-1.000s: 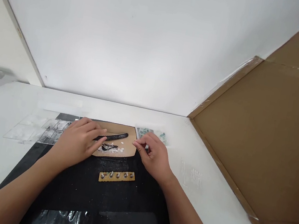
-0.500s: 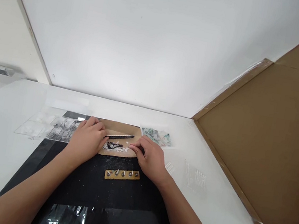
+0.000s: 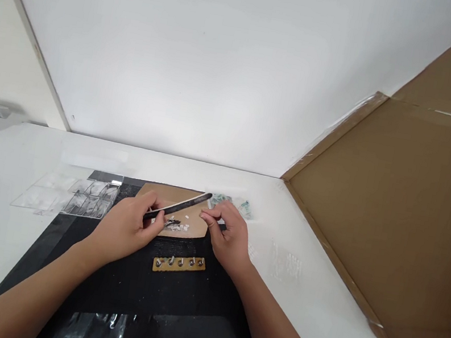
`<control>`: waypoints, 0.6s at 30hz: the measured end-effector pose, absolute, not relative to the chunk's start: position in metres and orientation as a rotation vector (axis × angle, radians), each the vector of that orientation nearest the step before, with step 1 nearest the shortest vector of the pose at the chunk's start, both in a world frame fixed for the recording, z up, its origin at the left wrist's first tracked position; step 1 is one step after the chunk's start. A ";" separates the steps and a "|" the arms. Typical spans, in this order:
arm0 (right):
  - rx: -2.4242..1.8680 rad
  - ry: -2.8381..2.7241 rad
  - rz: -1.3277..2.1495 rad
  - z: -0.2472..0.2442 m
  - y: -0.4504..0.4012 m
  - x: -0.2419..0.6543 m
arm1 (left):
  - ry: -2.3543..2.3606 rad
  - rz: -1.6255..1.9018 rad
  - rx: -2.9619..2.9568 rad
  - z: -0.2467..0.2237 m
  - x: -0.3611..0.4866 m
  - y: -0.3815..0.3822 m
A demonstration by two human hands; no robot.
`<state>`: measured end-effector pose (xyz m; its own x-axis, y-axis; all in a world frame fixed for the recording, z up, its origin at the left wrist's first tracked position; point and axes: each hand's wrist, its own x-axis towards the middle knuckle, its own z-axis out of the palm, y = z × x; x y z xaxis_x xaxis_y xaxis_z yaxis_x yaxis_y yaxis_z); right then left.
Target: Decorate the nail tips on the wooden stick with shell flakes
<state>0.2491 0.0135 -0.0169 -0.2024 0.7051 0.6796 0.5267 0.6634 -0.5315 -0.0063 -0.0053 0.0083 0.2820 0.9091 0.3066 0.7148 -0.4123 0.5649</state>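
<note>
My left hand [image 3: 136, 223] is closed around one end of a slim black nail file [image 3: 187, 205] with a pale edge. The file slants up to the right, over a brown paper sheet [image 3: 201, 234]. Small white pieces [image 3: 183, 226] like nail tips and a dark scrap [image 3: 173, 222] lie on that sheet. To the right, my right hand [image 3: 227, 232] pinches thumb and forefinger together near the file's far end; what they hold is too small to make out. A dark bit shows below its curled fingers. In front, a yellowish strip [image 3: 179, 265] carries several small upright posts.
A black mat [image 3: 160, 302] covers the table's middle. Clear compartment boxes [image 3: 91, 198] with pale contents stand at left. Beyond my right hand lies a clear packet of green pieces [image 3: 242, 207]. A cardboard panel [image 3: 407, 222] rises at right, a white wall [image 3: 194, 71] behind.
My left hand has lifted the nail file off the paper and tilted its far end upward. My right hand has risen slightly from the white pieces, still pinched.
</note>
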 end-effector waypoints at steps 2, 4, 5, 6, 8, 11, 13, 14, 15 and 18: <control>-0.926 -1.830 0.199 -0.015 0.009 0.246 | 1.403 0.836 2.210 0.012 -0.002 -0.010; -0.883 -1.787 0.169 -0.014 0.005 0.242 | 1.322 0.812 2.185 0.014 0.001 -0.014; -0.872 -1.765 0.152 -0.014 0.003 0.241 | 1.286 0.806 2.165 0.016 0.003 -0.016; -0.870 -1.745 0.134 -0.014 0.002 0.239 | 1.253 0.810 2.145 0.016 0.004 -0.017; -0.891 -1.727 0.101 -0.015 0.001 0.238 | 1.208 0.825 2.126 0.017 0.007 -0.019; -0.933 -1.740 0.060 -0.017 0.002 0.239 | 1.214 0.840 2.151 0.014 0.008 -0.020; -0.943 -1.775 0.031 -0.017 0.003 0.240 | 1.257 0.859 2.173 0.010 0.008 -0.019; -0.943 -1.800 0.007 -0.017 0.003 0.241 | 1.276 0.882 2.179 0.009 0.008 -0.018; -0.943 -1.824 -0.024 -0.017 0.003 0.241 | 1.283 0.909 2.180 0.007 0.008 -0.018; -0.937 -1.859 -0.132 -0.015 0.002 0.240 | 1.253 0.999 2.090 0.005 0.010 -0.018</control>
